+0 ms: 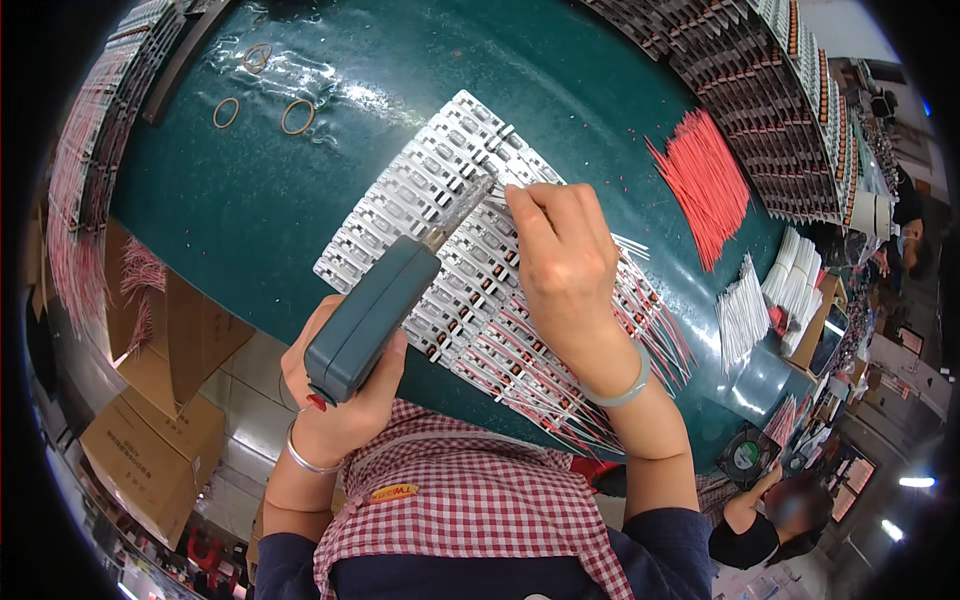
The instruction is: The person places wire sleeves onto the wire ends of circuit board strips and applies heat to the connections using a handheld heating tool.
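My left hand (340,375) is wrapped round the dark green body of a soldering gun (372,318). Its metal tip reaches up and right over a flat panel of white plastic holders (385,225) lying on the table. Just right of the tip, my right hand (568,262) is closed in a pinch over the panel. White wires (632,246) stick out from behind this hand; what sits right at its fingertips is too small to make out. Red and white wires (560,375) trail from the panel's lower right rows, partly under my right forearm.
Red wires (705,185) lie in a pile at the right, with white wire bundles (740,315) nearer me. Stacked panels (770,110) line the far right edge. Rubber bands (298,117) rest at the far left. Cardboard boxes (150,455) stand lower left; a person (770,515) sits lower right.
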Motion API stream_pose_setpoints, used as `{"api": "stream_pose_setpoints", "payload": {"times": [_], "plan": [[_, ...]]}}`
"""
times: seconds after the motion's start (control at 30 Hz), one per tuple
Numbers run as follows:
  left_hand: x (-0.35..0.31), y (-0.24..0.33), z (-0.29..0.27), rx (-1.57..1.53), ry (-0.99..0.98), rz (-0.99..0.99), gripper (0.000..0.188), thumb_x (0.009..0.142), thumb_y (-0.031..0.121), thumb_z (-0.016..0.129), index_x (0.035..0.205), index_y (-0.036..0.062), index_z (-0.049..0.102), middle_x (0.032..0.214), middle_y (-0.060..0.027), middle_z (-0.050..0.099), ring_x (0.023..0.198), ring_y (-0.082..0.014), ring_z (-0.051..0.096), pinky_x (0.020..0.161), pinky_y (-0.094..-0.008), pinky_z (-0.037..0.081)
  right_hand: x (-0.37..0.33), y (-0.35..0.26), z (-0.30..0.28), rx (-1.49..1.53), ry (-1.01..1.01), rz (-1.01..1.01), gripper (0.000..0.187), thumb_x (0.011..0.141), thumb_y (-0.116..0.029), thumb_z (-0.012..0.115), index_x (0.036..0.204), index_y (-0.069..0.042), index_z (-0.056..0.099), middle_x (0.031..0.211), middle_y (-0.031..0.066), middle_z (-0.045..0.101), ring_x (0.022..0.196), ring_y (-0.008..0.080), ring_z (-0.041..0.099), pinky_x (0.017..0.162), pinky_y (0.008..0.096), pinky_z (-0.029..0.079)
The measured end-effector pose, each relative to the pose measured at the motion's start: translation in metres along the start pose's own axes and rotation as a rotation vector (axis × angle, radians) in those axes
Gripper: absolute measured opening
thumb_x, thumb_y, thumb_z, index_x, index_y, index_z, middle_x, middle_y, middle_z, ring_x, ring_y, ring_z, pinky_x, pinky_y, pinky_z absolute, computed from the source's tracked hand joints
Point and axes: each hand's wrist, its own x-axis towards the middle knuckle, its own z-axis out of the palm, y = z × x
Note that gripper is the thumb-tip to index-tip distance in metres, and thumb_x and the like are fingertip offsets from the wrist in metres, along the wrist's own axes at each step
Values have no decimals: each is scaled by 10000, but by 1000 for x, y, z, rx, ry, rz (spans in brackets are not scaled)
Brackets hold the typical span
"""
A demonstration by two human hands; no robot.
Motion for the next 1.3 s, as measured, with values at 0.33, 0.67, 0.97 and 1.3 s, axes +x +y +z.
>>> {"api": "stream_pose_setpoints", "payload": {"times": [0.33, 0.67, 0.97, 1.3], "plan": [[0, 0, -2, 41, -11, 13, 210, 728, -63, 716, 933, -44, 676, 814, -100, 619, 646, -192, 591, 602, -275, 479, 2, 0, 1, -9, -11, -14, 296, 668, 16, 638, 956, 81, 661, 879, 128, 588, 806, 258, 562, 621, 336, 501], [-13, 1, -10, 32, 32, -113, 218, 765, 12, 764, 967, -47, 707, 918, -146, 697, 762, -233, 698, 696, -284, 543, 2, -1, -1, -12, -12, 20, 291, 669, 49, 661, 960, 46, 669, 878, 118, 609, 803, 257, 586, 640, 342, 509], [-14, -1, -14, 47, 7, -76, 211, 764, -8, 748, 967, -48, 704, 922, -140, 684, 753, -221, 683, 686, -279, 537, -3, -13, -5, 51, -2, 56, 328, 671, 113, 703, 988, 29, 686, 880, 112, 635, 771, 256, 594, 645, 353, 505], [-14, -5, -10, 1, -24, -56, 188, 741, -53, 724, 921, -46, 670, 883, -118, 649, 691, -193, 629, 625, -274, 502, -5, -10, -1, 7, -30, 3, 330, 673, 23, 641, 996, 87, 658, 892, 129, 589, 797, 262, 560, 639, 349, 488]]}}
